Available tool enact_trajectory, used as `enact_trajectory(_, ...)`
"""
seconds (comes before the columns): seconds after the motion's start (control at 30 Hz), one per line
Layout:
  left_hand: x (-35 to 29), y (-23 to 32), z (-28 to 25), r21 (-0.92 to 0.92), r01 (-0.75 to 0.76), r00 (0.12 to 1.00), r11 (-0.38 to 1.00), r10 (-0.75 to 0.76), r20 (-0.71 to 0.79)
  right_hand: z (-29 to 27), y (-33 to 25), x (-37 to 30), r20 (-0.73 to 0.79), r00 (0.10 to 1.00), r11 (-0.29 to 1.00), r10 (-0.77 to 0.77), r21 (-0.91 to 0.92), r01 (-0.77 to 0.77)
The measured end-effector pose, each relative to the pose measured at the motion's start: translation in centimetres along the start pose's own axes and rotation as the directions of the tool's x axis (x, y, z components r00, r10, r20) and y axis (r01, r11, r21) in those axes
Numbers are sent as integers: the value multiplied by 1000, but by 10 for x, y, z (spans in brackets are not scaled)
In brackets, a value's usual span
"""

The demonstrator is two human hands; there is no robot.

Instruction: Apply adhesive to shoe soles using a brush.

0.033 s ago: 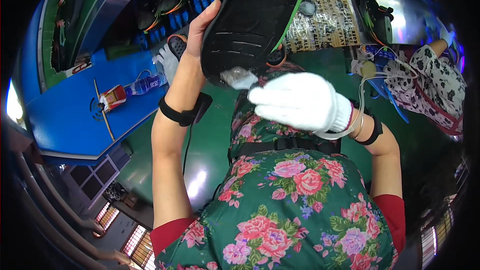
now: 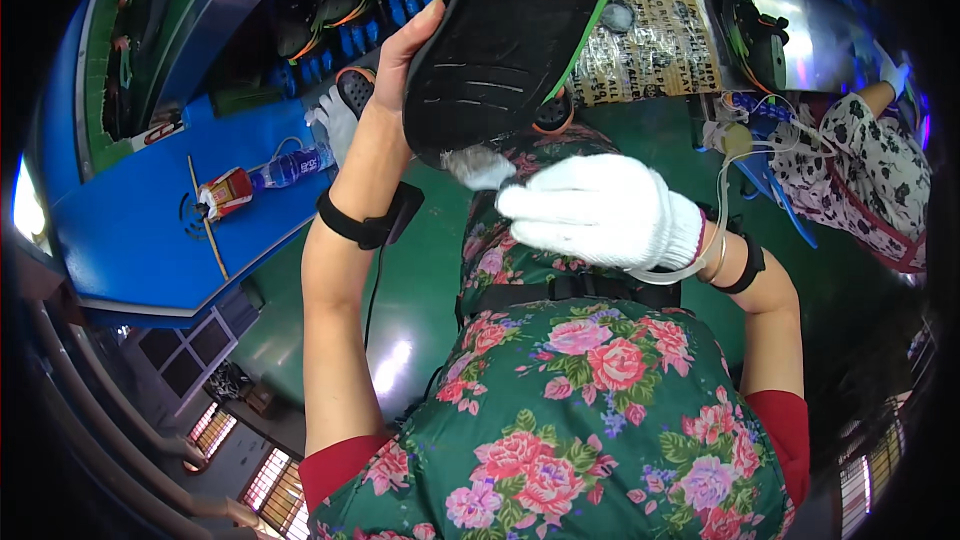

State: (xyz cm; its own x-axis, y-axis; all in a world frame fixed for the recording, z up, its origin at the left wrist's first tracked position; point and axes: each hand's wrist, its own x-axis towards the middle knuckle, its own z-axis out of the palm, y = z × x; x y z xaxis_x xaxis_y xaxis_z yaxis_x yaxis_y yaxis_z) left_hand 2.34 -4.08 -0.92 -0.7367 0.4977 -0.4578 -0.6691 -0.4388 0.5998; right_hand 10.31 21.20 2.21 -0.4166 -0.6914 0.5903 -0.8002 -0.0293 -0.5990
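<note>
My bare left hand (image 2: 402,58) grips the left edge of a large black shoe sole (image 2: 485,70) at the top middle. Its thumb shows; the fingers are hidden behind the sole. Holes and a few curved lines mark the sole's face, and a green-orange strip (image 2: 590,30) runs along its right edge. Below the sole, my right hand (image 2: 595,202), in a white knit glove, is closed on a brush (image 2: 478,168) with pale bristles. The bristles are at the sole's lower rim.
On the blue table (image 2: 120,240) at left are a plastic bottle (image 2: 292,170), a red-and-white packet (image 2: 228,192) and a thin stick (image 2: 208,220). Black shoes (image 2: 745,30) and a tape-covered surface (image 2: 650,40) lie ahead. A co-worker in patterned clothing (image 2: 850,165) is at right, near thin tubing (image 2: 722,195).
The brush has slid slightly down, from overlapping the sole's lower end to its rim. The left hand and the sole have shifted only slightly.
</note>
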Motion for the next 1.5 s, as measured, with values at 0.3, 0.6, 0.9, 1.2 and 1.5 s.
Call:
enact_trajectory(0.3, -1, -6, -9, -117, -8, 999, 993, 13, 46, 1, 7, 7, -16, 862, 619, 507, 703, -351)
enact_trajectory(0.6, -32, -65, 20, -710, -10, 929, 704, 269, 254, -47, 32, 52, -379, 900, 931, 215, -198, -306)
enact_trajectory(0.9, -65, 71, 7, -347, -375, 701, 860, 508, 501, -46, 24, 36, -461, 409, 558, 788, 815, -157)
enact_trajectory(1.2, -28, 209, -41, -753, -594, 687, 284, 666, -290, 4, 45, 0, -282, 296, 363, 913, 891, -272)
enact_trajectory(1.5, 162, 267, 46, 550, -414, 887, 725, 457, 66, -3, 55, -65, -388, 97, 398, 916, 910, -117)
